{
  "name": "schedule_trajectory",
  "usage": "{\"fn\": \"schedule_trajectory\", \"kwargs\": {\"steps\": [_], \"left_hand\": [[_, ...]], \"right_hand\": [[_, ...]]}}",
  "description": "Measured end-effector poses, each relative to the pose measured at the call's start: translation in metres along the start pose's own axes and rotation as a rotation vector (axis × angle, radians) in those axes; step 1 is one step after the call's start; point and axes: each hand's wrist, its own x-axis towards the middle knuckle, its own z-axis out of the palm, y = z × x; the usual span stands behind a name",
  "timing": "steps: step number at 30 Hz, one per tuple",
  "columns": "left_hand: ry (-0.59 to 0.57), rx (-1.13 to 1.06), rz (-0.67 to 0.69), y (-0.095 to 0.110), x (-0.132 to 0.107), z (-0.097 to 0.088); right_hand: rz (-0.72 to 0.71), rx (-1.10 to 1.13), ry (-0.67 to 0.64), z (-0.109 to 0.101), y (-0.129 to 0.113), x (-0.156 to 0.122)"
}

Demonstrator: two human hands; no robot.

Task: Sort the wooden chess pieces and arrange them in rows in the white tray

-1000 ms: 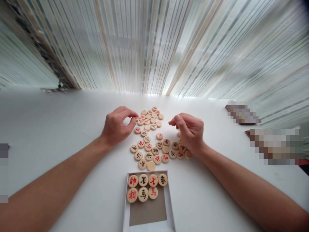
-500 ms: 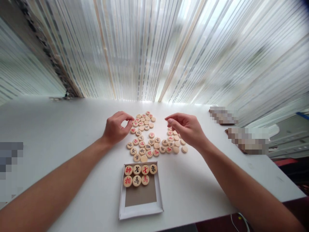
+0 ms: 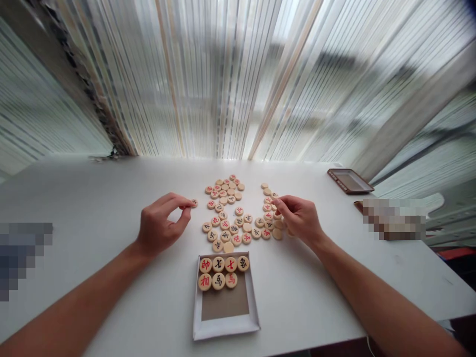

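Discs (image 3: 225, 225), likely light, stiff, best pinched by rims; left hand (image 3: 163, 220) at one disc (image 3: 195, 203), right hand (image 3: 300, 215) by others, fingers' grip unclear in both.

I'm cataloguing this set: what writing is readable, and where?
"帥", red: top-left piece in the box
"士" probably, black: second piece
"士" probably, red: third piece
"象", black: fourth piece
"相", red: lower-left piece
"馬", black: lower-middle piece
"馬", red: lower-right piece
Loose pieces: characters too small.

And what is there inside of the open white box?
In the box, seven xiangqi pieces lie face up, four behind three; the brown bottom shows nearer. What they cover cannot be seen.
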Motion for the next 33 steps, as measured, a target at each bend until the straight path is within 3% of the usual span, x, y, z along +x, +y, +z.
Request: {"fn": "schedule_trajectory", "kwargs": {"steps": [10, 17, 33], "left_hand": [[-0.043, -0.062, -0.023, -0.001, -0.001, 0.009], [-0.066, -0.079, -0.063, 0.006, -0.001, 0.007], [-0.133, -0.089, -0.147, 0.000, -0.003, 0.007]], "right_hand": [[0.041, -0.047, -0.003, -0.006, 0.002, -0.001], [-0.063, -0.149, -0.060, -0.005, -0.008, -0.008], [-0.187, -0.140, -0.112, 0.002, -0.014, -0.014]]}}
